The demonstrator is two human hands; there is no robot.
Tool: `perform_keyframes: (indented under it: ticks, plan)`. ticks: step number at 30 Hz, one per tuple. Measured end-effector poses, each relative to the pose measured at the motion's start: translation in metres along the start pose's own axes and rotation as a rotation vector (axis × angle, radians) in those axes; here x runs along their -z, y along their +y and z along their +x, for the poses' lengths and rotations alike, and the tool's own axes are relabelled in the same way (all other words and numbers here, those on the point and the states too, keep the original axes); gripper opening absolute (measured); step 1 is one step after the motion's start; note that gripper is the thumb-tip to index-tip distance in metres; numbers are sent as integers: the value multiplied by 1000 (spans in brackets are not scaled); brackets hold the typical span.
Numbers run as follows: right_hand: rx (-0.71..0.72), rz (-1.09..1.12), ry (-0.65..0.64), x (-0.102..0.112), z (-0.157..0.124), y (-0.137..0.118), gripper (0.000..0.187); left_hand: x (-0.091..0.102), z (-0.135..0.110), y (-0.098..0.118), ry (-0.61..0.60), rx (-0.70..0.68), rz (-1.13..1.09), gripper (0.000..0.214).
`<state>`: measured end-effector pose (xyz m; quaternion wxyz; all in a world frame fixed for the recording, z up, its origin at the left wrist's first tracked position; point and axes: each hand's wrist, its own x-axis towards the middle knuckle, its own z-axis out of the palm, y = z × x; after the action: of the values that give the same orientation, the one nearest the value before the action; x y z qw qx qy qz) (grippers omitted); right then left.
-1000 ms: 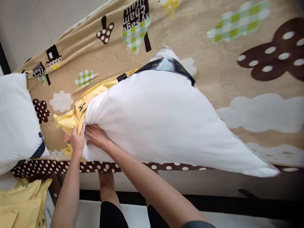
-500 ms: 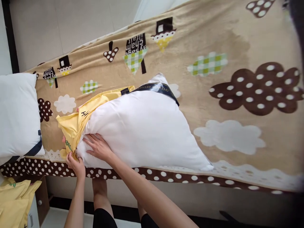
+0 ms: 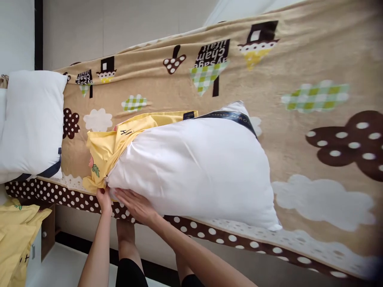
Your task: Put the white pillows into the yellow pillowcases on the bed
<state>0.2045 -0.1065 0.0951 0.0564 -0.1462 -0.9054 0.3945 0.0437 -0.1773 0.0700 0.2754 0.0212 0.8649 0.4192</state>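
A white pillow point(image 3: 197, 171) with a dark printed band lies on the bed, its left end partly inside a yellow pillowcase point(image 3: 104, 149). The pillowcase is bunched around that end, printed with a leafy pattern and lettering. My left hand point(image 3: 104, 199) pinches the pillowcase's near edge at the pillow's lower left corner; its fingertips are partly hidden by the cloth. My right hand point(image 3: 136, 205) lies flat with fingers stretched out against the pillow's near side, just right of my left hand.
A second white pillow point(image 3: 36, 123) lies at the bed's left end. The beige patterned bedspread point(image 3: 167, 93) has a brown polka-dot border point(image 3: 74, 199) along the near edge. Folded yellow fabric point(image 3: 18, 235) rests on a cabinet at lower left. My legs stand against the bedside.
My right hand has slid from the top of the pillow down to its near side. My left hand keeps its hold at the pillowcase edge. The whole view has shifted.
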Motion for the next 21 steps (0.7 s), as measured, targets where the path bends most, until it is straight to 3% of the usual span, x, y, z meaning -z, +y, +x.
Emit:
perform_keyframes:
  ticks: [4, 11, 15, 21]
  plan:
    - [-38, 2, 33, 2, 24, 21, 78, -10, 8, 15, 5, -37, -19, 35]
    - [-18, 59, -40, 46, 57, 35, 65, -26, 14, 44, 91, -89, 48, 34]
    - [-77, 169, -25, 63, 79, 42, 67, -16, -1, 63, 119, -111, 109, 27]
    - [-100, 209, -25, 61, 107, 34, 61, -6, -37, 84, -6, -146, 339, 6]
